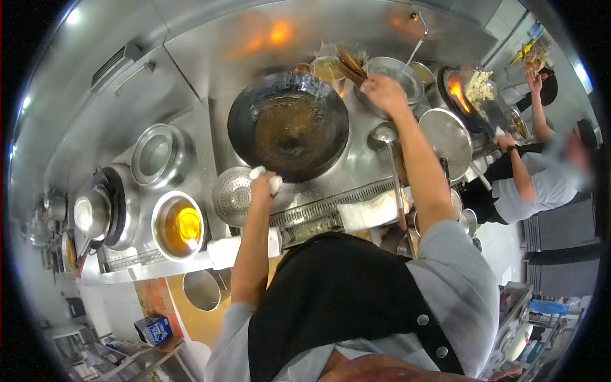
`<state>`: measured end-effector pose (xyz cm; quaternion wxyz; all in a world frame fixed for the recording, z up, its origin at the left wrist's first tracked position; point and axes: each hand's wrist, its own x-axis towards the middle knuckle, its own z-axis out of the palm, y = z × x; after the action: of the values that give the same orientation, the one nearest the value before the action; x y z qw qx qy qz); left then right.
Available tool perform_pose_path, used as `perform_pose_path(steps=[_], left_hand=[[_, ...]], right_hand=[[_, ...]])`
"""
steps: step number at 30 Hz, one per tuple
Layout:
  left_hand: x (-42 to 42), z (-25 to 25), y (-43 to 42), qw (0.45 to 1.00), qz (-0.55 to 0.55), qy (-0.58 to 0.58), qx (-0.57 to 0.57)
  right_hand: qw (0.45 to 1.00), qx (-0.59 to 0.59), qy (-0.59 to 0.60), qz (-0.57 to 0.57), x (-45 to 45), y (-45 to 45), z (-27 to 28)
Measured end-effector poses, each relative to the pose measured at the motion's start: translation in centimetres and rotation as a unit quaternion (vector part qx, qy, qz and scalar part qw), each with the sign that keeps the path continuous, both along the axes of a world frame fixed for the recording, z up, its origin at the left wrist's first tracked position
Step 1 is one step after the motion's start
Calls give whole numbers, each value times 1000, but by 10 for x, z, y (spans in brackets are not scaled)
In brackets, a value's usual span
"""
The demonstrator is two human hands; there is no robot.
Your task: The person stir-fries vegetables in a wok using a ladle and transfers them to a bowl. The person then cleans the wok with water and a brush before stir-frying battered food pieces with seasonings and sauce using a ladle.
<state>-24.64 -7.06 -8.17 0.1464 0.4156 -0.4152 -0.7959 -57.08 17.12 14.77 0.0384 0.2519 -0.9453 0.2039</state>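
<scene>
- Left hand (261, 186) closed on cloth (275, 184) by central wok (289, 130);
- right hand (384, 93), upper centre, gripping brush (351, 66);
- step seems brush handling; next move calls for steady grip

Free air lies over the wok (289, 127) at upper centre, between the left hand (263, 184), closed round a white cloth (275, 184) by its lower rim, and the right hand (385, 92), gripping a brush (352, 65). A bare strip of counter (359, 156) right of the wok offers a path, bordered by a ladle (384, 134) and the right forearm. A perforated skimmer (230, 197) obstructs the wok's lower left; a steel pot (178, 226) stands farther left. A pan (445, 137) blocks the way beyond the forearm.
</scene>
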Motion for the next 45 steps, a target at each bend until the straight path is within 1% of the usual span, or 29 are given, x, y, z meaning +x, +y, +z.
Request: perform_pose_path(steps=[1,2,3,4,5,6,8,9,11,13,14,16,19,21,22,23,26,27,30,34,35,36,37,38,39,42,43,44,45], left_hand=[[-5,-11,2,1000,19,9,4],[-6,-15,7,999,39,17,7],[-1,-8,20,993,57,91,40],[-1,-18,24,994,45,92,35],[1,-19,25,993,57,99,-9],[3,-20,22,991,66,104,-55],[21,-21,-3,976,45,54,-205],[29,-21,-16,960,40,23,-278],[39,-26,-56,948,29,26,-316],[60,19,-53,989,83,47,-112],[66,12,-66,990,69,44,-114],[77,25,-67,991,54,-21,-118],[81,43,-62,989,35,4,-141],[78,57,-65,986,31,-7,-162],[76,71,-60,985,31,-11,-172],[75,86,-55,983,38,-34,-177],[70,98,-52,979,48,-35,-196],[68,102,-50,973,36,-43,-226],[59,105,-49,948,29,-10,-317],[42,120,-41,943,55,1,-329],[39,106,-57,901,9,3,-435],[34,119,-45,907,25,-6,-421],[29,147,-23,912,42,-16,-408],[24,162,-12,916,61,-26,-395],[19,147,-29,886,48,-27,-461],[2,169,-16,898,76,27,-433],[-5,182,-9,901,99,-4,-423],[-10,192,-2,889,102,-14,-446],[-15,201,6,877,105,-25,-469]], right_hand=[[996,-92,-1,-5,34,6,0],[991,-137,13,9,61,10,-26],[983,-182,23,22,86,16,-70],[990,-133,-26,32,106,28,-122],[993,-86,-77,39,127,43,-159],[987,-130,-94,27,154,55,-165],[969,-218,-119,1,195,80,-165],[968,-225,-114,5,212,100,-171],[965,-243,-95,12,229,147,-181],[966,-240,-97,9,252,197,-185],[964,-183,-181,-65,263,220,-184],[958,-219,-144,-112,291,256,-201],[938,-230,-164,-200,322,292,-216],[924,-266,-179,-208,333,306,-222],[917,-284,-184,-210,337,309,-211],[924,-257,-186,-212,338,310,-198],[913,-285,-219,-195,316,311,-204],[910,-286,-229,-195,309,306,-198],[919,-281,-220,-168,282,293,-197],[942,-247,-187,-126,243,273,-192],[951,-246,-155,-108,229,269,-204],[950,-252,-153,-99,215,267,-206],[950,-258,-152,-89,203,259,-206],[949,-265,-151,-79,192,249,-205],[952,-248,-155,-85,182,240,-193],[946,-279,-155,-52,124,209,-199],[945,-305,-113,-21,97,195,-206],[941,-330,-70,10,73,180,-212],[928,-313,-202,-5,61,167,-171]])
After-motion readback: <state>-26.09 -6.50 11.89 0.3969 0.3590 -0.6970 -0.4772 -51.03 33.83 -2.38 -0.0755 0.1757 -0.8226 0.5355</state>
